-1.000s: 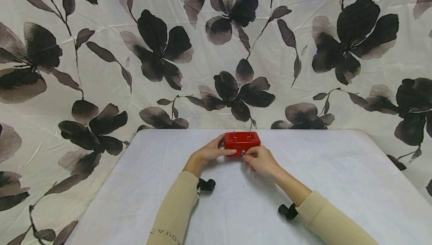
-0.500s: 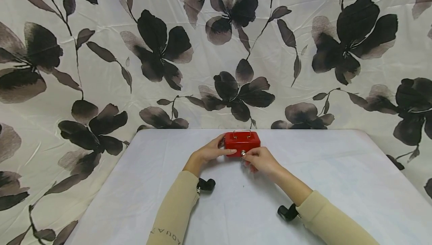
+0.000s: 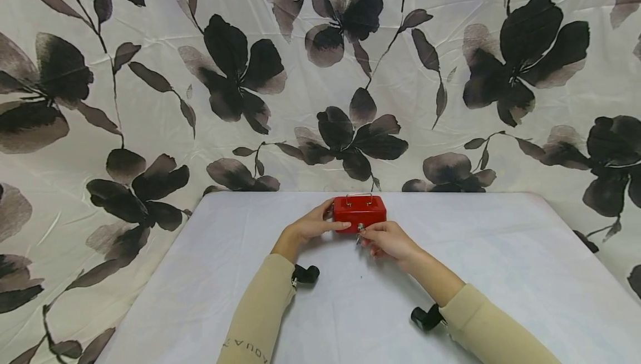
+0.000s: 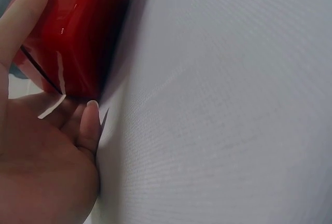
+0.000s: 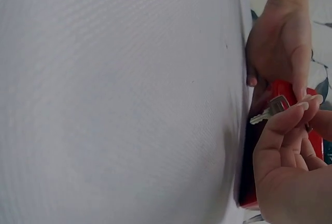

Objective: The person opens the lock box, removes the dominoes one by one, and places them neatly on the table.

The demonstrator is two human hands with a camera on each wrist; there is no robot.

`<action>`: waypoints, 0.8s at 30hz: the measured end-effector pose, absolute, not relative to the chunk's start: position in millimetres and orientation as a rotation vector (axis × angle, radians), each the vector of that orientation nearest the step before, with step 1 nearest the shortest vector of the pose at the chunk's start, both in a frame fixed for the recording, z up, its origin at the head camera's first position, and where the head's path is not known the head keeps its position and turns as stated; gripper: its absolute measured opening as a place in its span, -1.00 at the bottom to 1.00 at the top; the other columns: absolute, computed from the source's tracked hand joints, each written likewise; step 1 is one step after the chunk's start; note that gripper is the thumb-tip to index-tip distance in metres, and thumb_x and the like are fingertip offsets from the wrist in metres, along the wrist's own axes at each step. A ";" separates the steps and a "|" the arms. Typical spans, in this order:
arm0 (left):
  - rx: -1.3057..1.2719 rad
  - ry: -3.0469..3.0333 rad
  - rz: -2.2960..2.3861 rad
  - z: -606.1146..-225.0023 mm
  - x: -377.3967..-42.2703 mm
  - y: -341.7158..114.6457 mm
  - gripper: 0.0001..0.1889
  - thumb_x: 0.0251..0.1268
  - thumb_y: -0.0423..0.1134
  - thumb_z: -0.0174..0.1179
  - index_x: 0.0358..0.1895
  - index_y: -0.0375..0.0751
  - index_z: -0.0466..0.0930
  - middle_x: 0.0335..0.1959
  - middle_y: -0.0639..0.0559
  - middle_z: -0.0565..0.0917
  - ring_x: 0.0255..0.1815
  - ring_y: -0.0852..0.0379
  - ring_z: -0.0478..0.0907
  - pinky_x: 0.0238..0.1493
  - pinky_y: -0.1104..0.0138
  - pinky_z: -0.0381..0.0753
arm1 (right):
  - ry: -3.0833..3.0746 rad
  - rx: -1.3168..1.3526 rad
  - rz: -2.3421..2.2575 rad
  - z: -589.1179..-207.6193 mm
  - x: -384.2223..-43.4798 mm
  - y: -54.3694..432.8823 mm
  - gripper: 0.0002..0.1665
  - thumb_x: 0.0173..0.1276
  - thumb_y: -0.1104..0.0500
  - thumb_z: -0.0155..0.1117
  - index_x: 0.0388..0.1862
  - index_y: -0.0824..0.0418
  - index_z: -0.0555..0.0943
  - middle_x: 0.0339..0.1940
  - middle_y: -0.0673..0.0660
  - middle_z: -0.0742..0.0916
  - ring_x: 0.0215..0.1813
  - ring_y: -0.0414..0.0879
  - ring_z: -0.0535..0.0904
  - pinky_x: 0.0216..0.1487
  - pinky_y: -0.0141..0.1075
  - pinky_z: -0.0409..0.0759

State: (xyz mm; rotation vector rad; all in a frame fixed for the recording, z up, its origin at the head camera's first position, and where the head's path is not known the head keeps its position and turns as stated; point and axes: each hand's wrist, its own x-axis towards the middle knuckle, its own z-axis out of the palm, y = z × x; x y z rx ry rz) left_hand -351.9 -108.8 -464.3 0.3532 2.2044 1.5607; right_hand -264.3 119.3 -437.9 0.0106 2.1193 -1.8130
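A small red cash box (image 3: 368, 215) with a wire handle (image 3: 359, 196) on its lid stands near the table's far edge, lid down. My left hand (image 3: 309, 226) holds its left end, the thumb laid across the front and the fingers round the side and behind. At the front lock (image 3: 360, 227), my right hand (image 3: 393, 240) pinches a key between thumb and forefinger; the pinched key is mostly hidden by the fingertips. In the right wrist view a second silver key (image 5: 263, 115) dangles beside the fingers. The left wrist view shows the box's red corner (image 4: 72, 37) above the palm.
A white cloth covers the table (image 3: 360, 314), and a floral curtain (image 3: 300, 85) hangs right behind its far edge. Black wrist cameras, one on the left sleeve (image 3: 306, 274) and one on the right sleeve (image 3: 425, 318), stick out over the table.
My right hand has turned and dropped slightly at the lock, its lower fingers spreading into view. The dangling key shows more clearly. The left hand and the cash box have stayed put.
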 end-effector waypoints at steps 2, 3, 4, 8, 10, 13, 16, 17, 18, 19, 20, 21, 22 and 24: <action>0.363 2.194 1.579 -465.1 -352.0 -108.5 0.00 0.16 0.01 0.50 0.62 -0.03 0.13 0.55 -0.06 0.31 0.56 -0.11 0.19 0.54 -0.18 0.15 | 2.058 0.019 -1.845 -440.2 -265.3 119.9 -0.69 0.56 0.18 0.18 0.03 0.42 0.65 -0.25 0.21 0.73 -0.46 -0.14 0.52 -0.34 -0.34 0.60; 0.369 2.188 1.589 -465.6 -352.0 -108.4 -0.01 0.17 0.00 0.50 0.61 -0.04 0.13 0.55 -0.06 0.32 0.55 -0.10 0.20 0.54 -0.17 0.15 | 2.025 0.025 -1.861 -441.0 -265.5 120.0 -0.69 0.56 0.18 0.18 0.04 0.43 0.64 -0.26 0.19 0.73 -0.46 -0.14 0.52 -0.34 -0.35 0.60; 0.370 2.180 1.600 -466.1 -352.1 -108.2 -0.02 0.17 -0.02 0.50 0.61 -0.04 0.14 0.54 -0.06 0.33 0.55 -0.09 0.20 0.55 -0.16 0.14 | 1.996 0.029 -1.874 -441.7 -265.7 120.0 -0.69 0.56 0.19 0.18 0.05 0.43 0.63 -0.26 0.17 0.72 -0.46 -0.15 0.51 -0.34 -0.36 0.60; 0.383 2.173 1.615 -467.0 -352.4 -108.0 -0.03 0.18 -0.04 0.49 0.61 -0.06 0.14 0.53 -0.07 0.35 0.54 -0.09 0.22 0.55 -0.15 0.15 | 1.891 0.041 -1.922 -443.6 -266.4 120.2 -0.64 0.58 0.21 0.14 0.12 0.49 0.58 -0.29 0.13 0.72 -0.44 -0.15 0.51 -0.31 -0.38 0.59; 0.380 2.178 1.613 -466.9 -352.4 -108.2 -0.03 0.18 -0.04 0.49 0.61 -0.06 0.13 0.53 -0.07 0.34 0.54 -0.09 0.22 0.55 -0.15 0.15 | 1.859 0.030 -1.949 -443.8 -266.0 120.0 -0.63 0.58 0.23 0.12 0.14 0.53 0.56 -0.30 0.13 0.71 -0.42 -0.15 0.52 -0.29 -0.38 0.61; 0.378 2.181 1.614 -466.3 -352.0 -108.3 -0.02 0.19 -0.05 0.48 0.62 -0.07 0.11 0.54 -0.07 0.33 0.55 -0.11 0.21 0.55 -0.16 0.15 | 1.829 0.011 -1.985 -443.2 -265.3 119.2 -0.61 0.59 0.26 0.10 0.16 0.59 0.52 -0.30 0.15 0.71 -0.38 -0.14 0.54 -0.25 -0.39 0.64; 0.375 2.180 1.614 -465.4 -351.5 -108.2 -0.02 0.19 -0.05 0.48 0.62 -0.07 0.10 0.55 -0.08 0.32 0.56 -0.11 0.20 0.54 -0.17 0.16 | 1.818 0.013 -2.015 -442.6 -264.6 117.8 -0.64 0.58 0.28 0.09 0.13 0.59 0.53 -0.30 0.17 0.71 -0.35 -0.12 0.57 -0.21 -0.38 0.67; 0.371 2.179 1.615 -465.4 -351.6 -108.2 -0.02 0.19 -0.05 0.48 0.62 -0.07 0.10 0.55 -0.08 0.32 0.56 -0.11 0.20 0.53 -0.17 0.17 | 1.810 0.018 -2.022 -442.3 -264.3 117.4 -0.65 0.59 0.28 0.08 0.12 0.58 0.53 -0.30 0.17 0.71 -0.34 -0.12 0.58 -0.20 -0.37 0.68; 0.369 2.178 1.615 -465.5 -351.9 -108.2 -0.02 0.19 -0.05 0.48 0.62 -0.07 0.11 0.55 -0.07 0.32 0.56 -0.11 0.20 0.53 -0.17 0.17 | 1.802 0.024 -2.030 -442.2 -263.9 117.1 -0.65 0.59 0.28 0.08 0.12 0.58 0.54 -0.30 0.17 0.72 -0.34 -0.12 0.59 -0.19 -0.37 0.69; 0.368 2.178 1.615 -465.6 -352.0 -108.1 -0.01 0.19 -0.04 0.48 0.62 -0.07 0.10 0.55 -0.08 0.32 0.56 -0.11 0.20 0.53 -0.17 0.18 | 1.791 0.031 -2.037 -442.1 -263.6 116.7 -0.65 0.59 0.28 0.07 0.13 0.58 0.53 -0.30 0.16 0.72 -0.33 -0.12 0.59 -0.18 -0.37 0.70; 0.365 2.179 1.613 -465.6 -352.0 -107.9 -0.01 0.19 -0.04 0.48 0.62 -0.07 0.10 0.55 -0.08 0.32 0.56 -0.12 0.20 0.53 -0.17 0.18 | 1.782 0.036 -2.043 -442.1 -263.4 116.4 -0.64 0.60 0.28 0.07 0.14 0.59 0.53 -0.30 0.16 0.72 -0.32 -0.12 0.60 -0.17 -0.37 0.70; 0.362 2.178 1.615 -465.9 -352.4 -107.9 -0.01 0.19 -0.04 0.48 0.62 -0.07 0.10 0.55 -0.08 0.32 0.56 -0.12 0.20 0.53 -0.18 0.18 | 1.765 0.040 -2.048 -442.1 -263.1 116.4 -0.62 0.61 0.28 0.05 0.17 0.60 0.51 -0.29 0.16 0.72 -0.31 -0.11 0.60 -0.16 -0.37 0.70; 0.360 2.176 1.616 -466.3 -352.7 -107.8 -0.01 0.18 -0.04 0.49 0.62 -0.07 0.11 0.55 -0.07 0.32 0.56 -0.11 0.20 0.53 -0.18 0.18 | 1.746 0.044 -2.056 -442.2 -262.8 116.5 -0.60 0.61 0.28 0.04 0.20 0.61 0.49 -0.29 0.16 0.72 -0.30 -0.11 0.60 -0.15 -0.37 0.70; 0.361 2.171 1.619 -466.8 -352.9 -107.7 -0.02 0.18 -0.04 0.49 0.62 -0.06 0.11 0.55 -0.07 0.32 0.56 -0.11 0.20 0.53 -0.18 0.18 | 1.696 0.054 -2.074 -442.9 -262.7 116.8 -0.57 0.63 0.27 0.02 0.25 0.62 0.45 -0.26 0.16 0.72 -0.28 -0.12 0.60 -0.12 -0.38 0.69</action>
